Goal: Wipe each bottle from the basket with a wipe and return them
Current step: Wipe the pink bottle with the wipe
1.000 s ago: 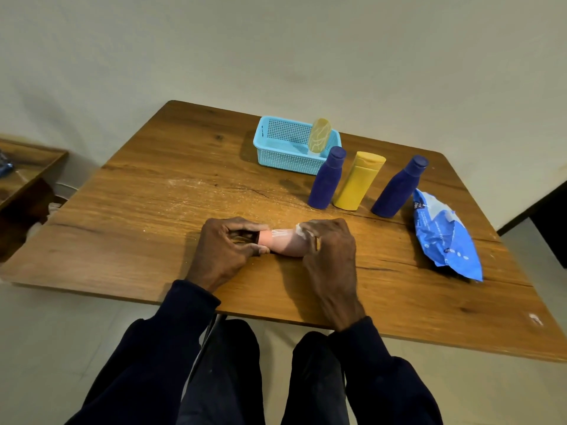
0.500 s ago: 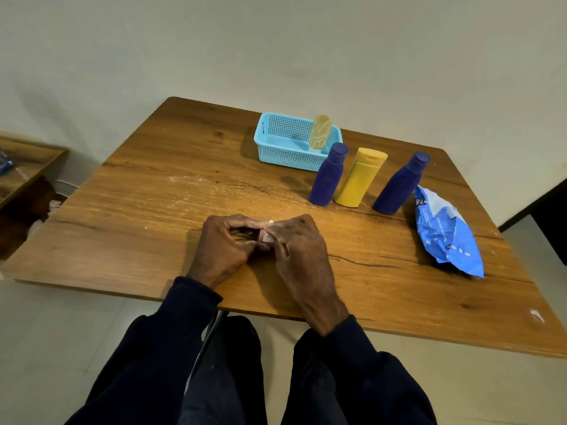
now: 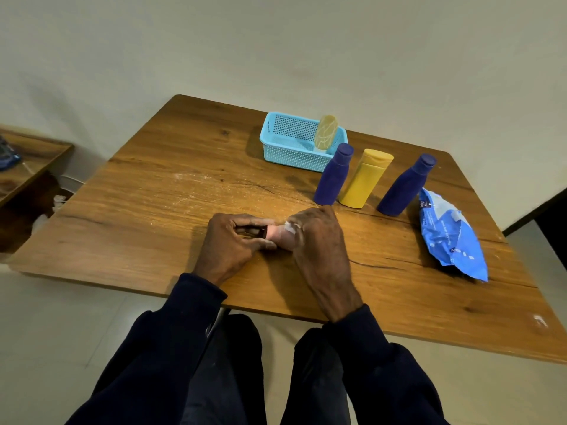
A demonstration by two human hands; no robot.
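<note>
A small pink bottle [image 3: 274, 232] lies on its side on the wooden table [image 3: 159, 191], mostly covered by my hands. My left hand [image 3: 228, 244] grips its dark cap end. My right hand [image 3: 317, 240] is wrapped round the bottle's body with a white wipe [image 3: 289, 227] peeking out under the fingers. Behind stand two dark blue bottles [image 3: 333, 176] [image 3: 405, 187] and a yellow bottle [image 3: 365, 183]. The light blue basket [image 3: 285, 142] holds one pale yellow bottle [image 3: 325, 132] leaning against its wall.
A blue wipes pack [image 3: 451, 237] lies at the right of the table. A low wooden shelf [image 3: 27, 167] stands to the left by the wall. The table's front edge runs just below my wrists.
My right hand slid left along the pink bottle until it covered it, then moved slightly back right, showing a bit of pink again. My left hand stayed on the cap.
</note>
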